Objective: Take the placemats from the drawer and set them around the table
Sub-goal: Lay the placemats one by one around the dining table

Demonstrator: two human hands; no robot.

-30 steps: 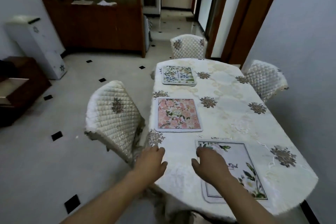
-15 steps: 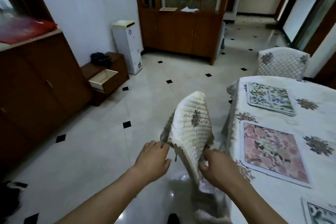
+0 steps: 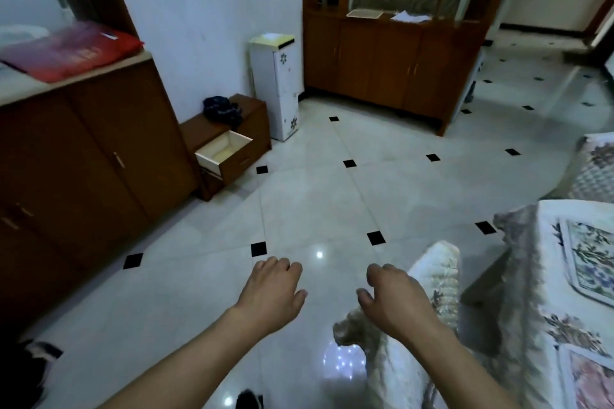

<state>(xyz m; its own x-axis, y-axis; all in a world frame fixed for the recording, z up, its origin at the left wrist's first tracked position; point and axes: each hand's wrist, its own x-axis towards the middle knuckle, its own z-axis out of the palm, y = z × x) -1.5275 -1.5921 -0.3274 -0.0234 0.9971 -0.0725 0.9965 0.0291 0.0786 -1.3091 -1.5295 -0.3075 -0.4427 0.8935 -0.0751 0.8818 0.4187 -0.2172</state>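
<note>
The open drawer (image 3: 223, 152) of a low brown cabinet stands at the left wall, its pale inside showing nothing I can make out. My left hand (image 3: 272, 292) and my right hand (image 3: 395, 299) hang over the floor, fingers loosely curled, holding nothing. My right hand is just above a quilted chair back (image 3: 435, 276). At the right edge the table (image 3: 531, 276) carries a blue-green floral placemat (image 3: 589, 259) and a pink floral placemat (image 3: 591, 382), both partly cut off.
A long brown sideboard (image 3: 83, 159) with a red cloth on top fills the left. A white floor unit (image 3: 275, 90) and a wooden display cabinet (image 3: 392, 53) stand at the back. Another quilted chair (image 3: 594, 169) is at the right. Glossy tiled floor lies between.
The view has swung left from the table toward the drawer. Both hands have left the table edge and chair cover and now hang over the floor, holding nothing.
</note>
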